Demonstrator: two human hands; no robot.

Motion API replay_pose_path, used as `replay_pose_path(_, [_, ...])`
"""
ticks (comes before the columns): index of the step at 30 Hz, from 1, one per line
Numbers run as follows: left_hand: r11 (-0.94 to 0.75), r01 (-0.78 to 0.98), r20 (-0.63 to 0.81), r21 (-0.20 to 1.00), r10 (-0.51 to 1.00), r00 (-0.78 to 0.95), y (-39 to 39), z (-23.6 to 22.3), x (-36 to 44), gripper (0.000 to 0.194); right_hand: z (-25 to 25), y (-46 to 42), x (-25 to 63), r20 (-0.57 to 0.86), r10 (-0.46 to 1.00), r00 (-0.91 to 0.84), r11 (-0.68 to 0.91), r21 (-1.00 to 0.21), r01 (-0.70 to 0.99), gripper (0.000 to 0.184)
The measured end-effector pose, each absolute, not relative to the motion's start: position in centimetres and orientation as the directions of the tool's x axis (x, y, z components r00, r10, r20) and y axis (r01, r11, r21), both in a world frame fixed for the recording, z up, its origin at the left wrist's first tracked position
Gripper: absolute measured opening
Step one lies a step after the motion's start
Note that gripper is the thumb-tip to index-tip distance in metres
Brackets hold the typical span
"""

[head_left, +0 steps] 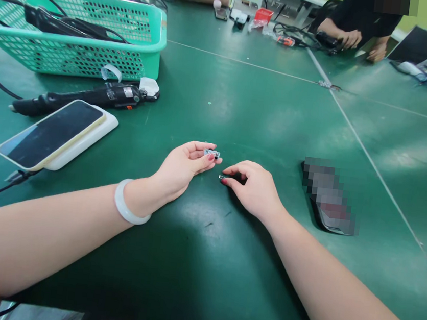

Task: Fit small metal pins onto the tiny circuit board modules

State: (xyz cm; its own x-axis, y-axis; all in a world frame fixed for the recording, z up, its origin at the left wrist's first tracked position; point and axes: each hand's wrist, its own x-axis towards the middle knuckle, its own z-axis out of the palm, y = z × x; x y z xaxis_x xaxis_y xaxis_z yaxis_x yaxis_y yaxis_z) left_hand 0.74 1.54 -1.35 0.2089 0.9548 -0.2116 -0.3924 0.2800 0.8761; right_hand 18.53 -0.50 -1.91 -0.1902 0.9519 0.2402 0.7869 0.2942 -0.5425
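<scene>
My left hand [185, 166] rests on the green table [242, 107], palm turned up, fingers curled around a small grey metal part [211, 153] pinched at the fingertips. A white bangle [128, 208] circles that wrist. My right hand [253, 187] lies knuckles-up just to the right, its fingertips pinched on a tiny dark piece [222, 177] pressed against the table. The two hands are a few centimetres apart.
A phone on a white pad [56, 134] and a black electric screwdriver [89, 98] lie at the left, before a green basket [77, 31] of cables. A blurred dark object [328, 199] sits right of my hands. Other people's hands [350, 39] work at the far edge.
</scene>
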Motion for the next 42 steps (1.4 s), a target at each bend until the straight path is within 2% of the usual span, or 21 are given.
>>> replay_pose_path(4, [0.259,-0.371,-0.185,0.892,0.957,0.224,1.5,-1.5,0.7,0.029,-1.9,-0.6,18.2,0.249,0.931,-0.266,0.352,-0.425,0.834,0.011])
replay_pose_path(9, [0.261,-0.320,-0.187,0.911,0.952,0.243,1.3,-1.3,0.8,0.031,-2.2,-0.1,18.5,0.255,0.904,-0.343,0.418,-0.358,0.835,0.018])
replay_pose_path(12, [0.283,-0.305,-0.215,0.909,0.948,0.236,1.3,-1.0,0.9,0.032,-2.2,0.1,19.2,0.242,0.875,-0.420,0.482,-0.344,0.806,0.031])
replay_pose_path(15, [0.281,-0.305,-0.215,0.910,0.949,0.232,1.3,-0.9,0.9,0.031,-2.0,-0.1,19.4,0.223,0.857,-0.465,0.516,-0.389,0.763,0.040])
replay_pose_path(22, [0.271,-0.303,-0.203,0.914,0.950,0.237,1.3,-0.9,0.8,0.032,-1.0,-0.8,19.1,0.234,0.817,-0.527,0.573,-0.434,0.696,0.032])
replay_pose_path(27, [0.265,-0.302,-0.193,0.916,0.950,0.247,1.3,-1.0,0.8,0.033,-0.3,-1.3,19.2,0.127,0.823,-0.554,0.547,-0.440,0.713,0.006])
replay_pose_path(30, [0.263,-0.300,-0.190,0.917,0.949,0.251,1.3,-1.1,0.8,0.033,-0.5,-1.2,19.3,0.096,0.817,-0.569,0.544,-0.457,0.703,0.015])
replay_pose_path(35, [0.270,-0.296,-0.199,0.916,0.948,0.249,1.3,-1.0,0.8,0.031,-1.3,-0.5,19.6,0.190,0.802,-0.567,0.585,-0.444,0.679,0.032])
replay_pose_path(38, [0.271,-0.290,-0.202,0.918,0.948,0.247,1.3,-0.9,0.8,0.031,-1.2,-0.4,19.9,0.213,0.841,-0.497,0.537,-0.435,0.723,0.026])
replay_pose_path(42, [0.281,-0.262,-0.218,0.923,0.944,0.246,1.2,-0.8,0.8,0.030,-0.8,-0.4,20.1,0.130,0.890,-0.436,0.451,-0.377,0.809,0.011])
